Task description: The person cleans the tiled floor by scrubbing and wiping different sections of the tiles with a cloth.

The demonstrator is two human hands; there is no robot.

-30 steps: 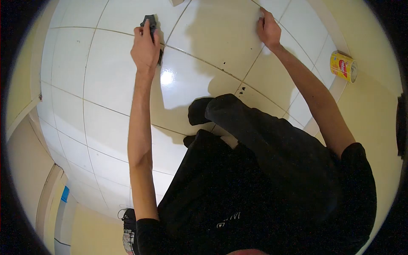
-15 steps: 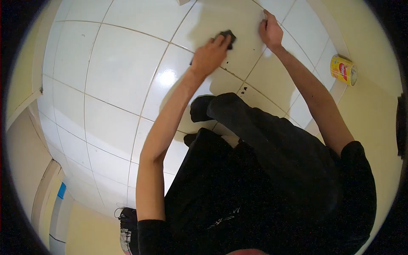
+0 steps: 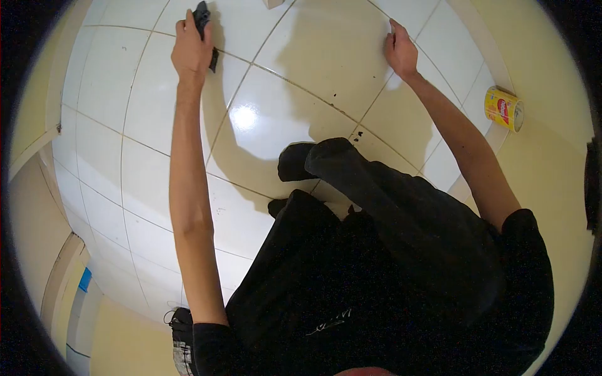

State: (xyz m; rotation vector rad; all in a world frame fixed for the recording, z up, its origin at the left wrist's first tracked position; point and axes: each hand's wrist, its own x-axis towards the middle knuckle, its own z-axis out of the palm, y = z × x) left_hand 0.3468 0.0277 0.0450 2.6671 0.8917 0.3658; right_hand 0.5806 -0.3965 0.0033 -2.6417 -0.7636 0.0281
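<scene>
My left hand is wrapped round a crumpled black cloth at the upper left, on the white tiled floor. A dark corner of the cloth sticks out below the palm. My right hand rests on the tiles at the upper right, beside a grout line. Its fingers are curled in, with the index finger reaching forward; whatever may be inside is hidden. Small black bits lie on the floor between my hands and my dark-clad knee.
A yellow can with a red label lies by the right wall. A black shoe-like item sits at the lower left. A door frame with a blue patch stands at the left, and a pale block shows at the top edge.
My left hand has swept the black cloth from the upper middle across the tiles to the upper left, and that arm is straighter. My right hand has stayed almost in place.
</scene>
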